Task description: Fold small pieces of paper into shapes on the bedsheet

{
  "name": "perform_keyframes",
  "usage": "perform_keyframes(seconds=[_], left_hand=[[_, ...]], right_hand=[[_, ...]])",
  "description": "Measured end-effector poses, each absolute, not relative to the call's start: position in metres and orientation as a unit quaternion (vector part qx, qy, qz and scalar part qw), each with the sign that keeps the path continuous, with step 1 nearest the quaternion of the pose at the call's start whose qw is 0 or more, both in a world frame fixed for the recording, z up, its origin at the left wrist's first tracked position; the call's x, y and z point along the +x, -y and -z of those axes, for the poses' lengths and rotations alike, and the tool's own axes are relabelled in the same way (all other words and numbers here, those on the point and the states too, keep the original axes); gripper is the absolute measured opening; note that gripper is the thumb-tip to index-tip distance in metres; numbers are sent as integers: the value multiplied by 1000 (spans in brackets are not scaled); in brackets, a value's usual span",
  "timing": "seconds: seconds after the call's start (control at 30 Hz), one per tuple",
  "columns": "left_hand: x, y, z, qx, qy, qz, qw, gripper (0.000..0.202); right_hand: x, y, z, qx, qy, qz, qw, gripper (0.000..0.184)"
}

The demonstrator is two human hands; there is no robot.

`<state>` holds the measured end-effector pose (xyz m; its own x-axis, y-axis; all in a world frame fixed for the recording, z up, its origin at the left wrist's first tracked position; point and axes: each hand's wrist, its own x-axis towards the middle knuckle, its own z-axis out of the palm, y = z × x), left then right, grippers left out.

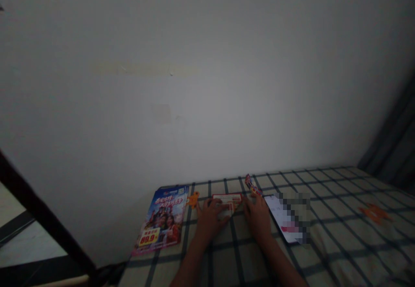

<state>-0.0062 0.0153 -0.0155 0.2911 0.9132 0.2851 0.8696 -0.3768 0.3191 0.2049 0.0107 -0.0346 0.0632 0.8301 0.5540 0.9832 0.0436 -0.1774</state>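
Observation:
Both my hands rest on a folded red-and-white paper leaflet [227, 199] lying on a checked bedsheet [324, 243]. My left hand [210, 218] presses on the leaflet's left part with fingers spread flat. Beside it, my right hand [257, 215] lies at the leaflet's right end, fingers stretched forward, its fingertips near a small folded colourful paper piece [252, 185]. The leaflet's lower edge is hidden under my fingers.
A stack of colourful flyers [164, 220] lies at the left near the wall. A phone or card with a lit screen [285, 220] lies to the right. Small orange shapes [193, 199] [374, 212] sit on the sheet. A dark bed-frame bar [42, 218] crosses the lower left.

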Motion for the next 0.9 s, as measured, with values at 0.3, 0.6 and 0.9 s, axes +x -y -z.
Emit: perform_keyframes(seconds=[0.3, 0.6, 0.9], left_hand=[[-5, -12, 12, 811, -543, -208, 68, 35], [-7, -15, 16, 815, -536, -213, 65, 31], [-7, -15, 17, 812, -541, -209, 73, 31]], right_hand=[[204, -7, 29, -656, 691, 73, 294, 21], [201, -8, 28, -687, 666, 39, 288, 17], [191, 2, 21, -704, 658, 42, 265, 23]])
